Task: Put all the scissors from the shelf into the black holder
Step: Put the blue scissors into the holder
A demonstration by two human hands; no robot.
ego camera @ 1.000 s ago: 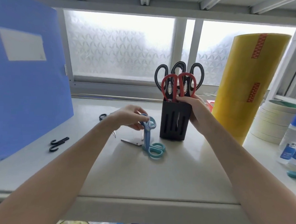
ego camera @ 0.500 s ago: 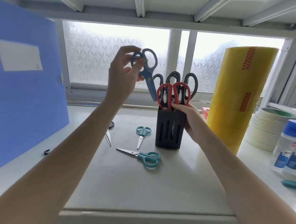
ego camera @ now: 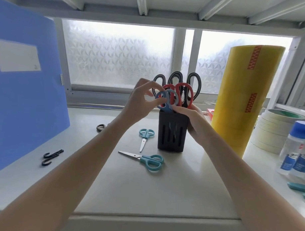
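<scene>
A person stands at a pale grey shelf (ego camera: 145, 193) before a frosted window, both bare arms reaching forward. On the shelf stands a black slotted plastic holder (ego camera: 172, 133), upright, already carrying black-handled scissors (ego camera: 175, 78) at the back and red-handled scissors (ego camera: 182, 92) in front of them.

The left hand (ego camera: 140, 101) pinches the handle loops of small blue-handled scissors (ego camera: 166, 100) between thumb and fingertips; their blades point down into the holder's near-left corner, handles above the rim. The right hand (ego camera: 193, 120) wraps around the holder's right side, its fingertips at the rim beside the blue handles.

Two teal-handled scissors lie flat on the shelf left of the holder: a smaller pair (ego camera: 145, 135) near its base with blades pointing toward the viewer, and a larger pair (ego camera: 146, 160) nearer the front edge with blades pointing left. A dark handle loop (ego camera: 100, 127), probably another pair, shows partly behind the left forearm.

A blue folder (ego camera: 24, 93) stands at far left, and a tall yellow roll (ego camera: 244, 101) just right of the holder.
</scene>
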